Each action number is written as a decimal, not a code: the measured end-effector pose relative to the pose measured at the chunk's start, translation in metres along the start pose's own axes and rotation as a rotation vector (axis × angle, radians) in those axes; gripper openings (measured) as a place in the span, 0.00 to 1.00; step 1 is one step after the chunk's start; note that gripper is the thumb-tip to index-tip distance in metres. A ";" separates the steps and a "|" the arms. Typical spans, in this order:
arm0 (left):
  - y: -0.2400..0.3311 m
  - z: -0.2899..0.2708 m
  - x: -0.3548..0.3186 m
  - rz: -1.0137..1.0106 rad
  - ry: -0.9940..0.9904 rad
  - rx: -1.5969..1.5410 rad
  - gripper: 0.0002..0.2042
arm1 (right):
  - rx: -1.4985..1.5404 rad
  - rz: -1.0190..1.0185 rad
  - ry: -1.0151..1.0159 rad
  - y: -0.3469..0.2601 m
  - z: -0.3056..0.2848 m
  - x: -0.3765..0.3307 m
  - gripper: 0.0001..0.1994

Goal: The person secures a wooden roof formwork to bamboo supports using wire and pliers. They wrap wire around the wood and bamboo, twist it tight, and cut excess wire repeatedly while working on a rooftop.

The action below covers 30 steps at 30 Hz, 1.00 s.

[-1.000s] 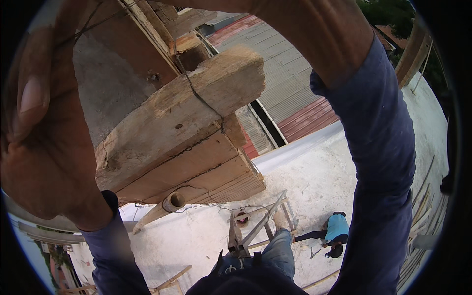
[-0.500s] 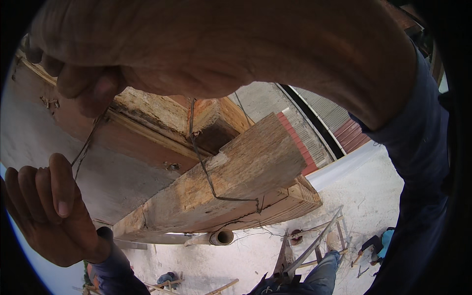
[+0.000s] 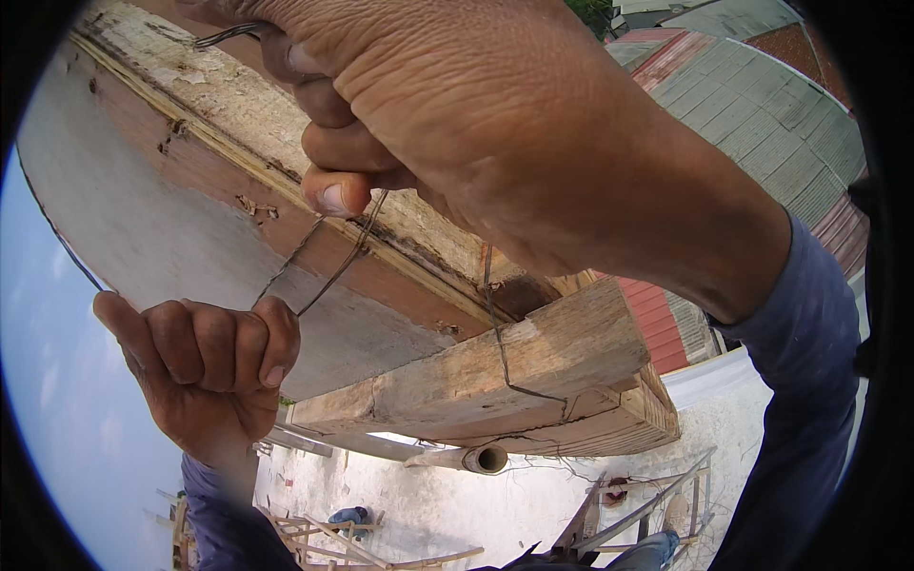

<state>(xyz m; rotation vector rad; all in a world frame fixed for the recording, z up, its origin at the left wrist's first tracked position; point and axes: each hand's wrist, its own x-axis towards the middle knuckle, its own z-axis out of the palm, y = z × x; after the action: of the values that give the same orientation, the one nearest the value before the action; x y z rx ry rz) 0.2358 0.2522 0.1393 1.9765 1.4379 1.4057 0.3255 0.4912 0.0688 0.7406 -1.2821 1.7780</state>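
Note:
My right hand [image 3: 476,124] fills the top of the view, fingers curled tight around thin dark binding wire [image 3: 333,262] close to a weathered wooden plank [image 3: 219,124]. Two strands of that wire run down and left into my left hand [image 3: 209,366], which is clenched in a fist around them. More wire [image 3: 500,347] loops around the end of a thick timber beam [image 3: 486,371] that juts out below the plank. A grey plastered formwork face [image 3: 124,209] lies behind the strands.
Stacked boards [image 3: 609,428] sit under the beam, with a pipe end [image 3: 487,460] sticking out below. Far down lie a white concrete slab [image 3: 428,504], wooden ladders and poles [image 3: 628,514], and a person in blue [image 3: 350,519]. Corrugated roofs [image 3: 762,95] at the right.
My left hand has shut around the wire strands and pulled them taut. My right hand has shifted lower and closer over the plank, and the view has swung toward the beam end.

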 end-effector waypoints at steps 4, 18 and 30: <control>0.002 0.011 0.005 -0.023 -0.028 -0.031 0.28 | 0.018 0.003 0.020 -0.002 0.013 -0.005 0.25; 0.019 0.019 0.015 -0.220 0.131 -0.067 0.29 | 0.145 0.033 0.031 0.007 0.011 0.007 0.27; 0.021 0.009 0.025 -0.183 -0.016 -0.018 0.27 | 0.149 -0.023 0.006 0.023 -0.006 -0.004 0.28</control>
<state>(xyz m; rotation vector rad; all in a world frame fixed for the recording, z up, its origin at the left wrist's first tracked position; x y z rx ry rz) 0.2549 0.2662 0.1634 1.7898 1.5498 1.3156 0.3079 0.4919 0.0533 0.8289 -1.1421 1.8707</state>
